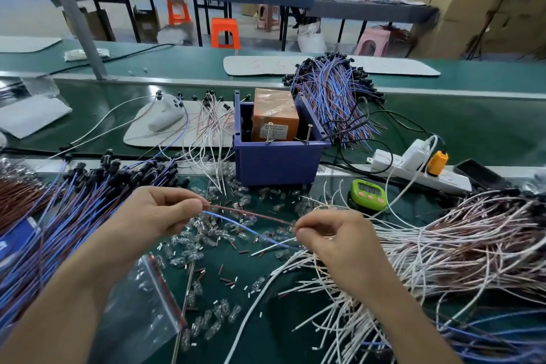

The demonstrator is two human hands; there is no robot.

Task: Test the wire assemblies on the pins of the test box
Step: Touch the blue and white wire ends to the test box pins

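**Wire assembly spans both hands, test box at twelve o'clock**

Green surface (251,289) carries everything. A blue-and-brown wire heap (74,210) lies at nine o'clock and a white-and-pink heap (458,245) at three o'clock. At twelve o'clock, beyond the hands, a blue bin (277,162) holds the orange test box (274,115).

The left hand (153,213) has its grip pressed together on one end of the wire assembly (245,217), pinching it between thumb and forefinger. The right hand (334,233) pinches the other end in the same way.

The assembly is a brown strand and a blue strand, held just above the surface. Its long axis runs from nine o'clock towards about four o'clock, broadside to the bin.

Two brass pins (270,131) stand at the bin's near rim, well apart from the wire. From either grip they lie towards twelve o'clock. The right pinch sits almost straight below them, so that hand looks the nearer. Reaching them would probably mean turning one end forward. Which end is bare cannot be told.
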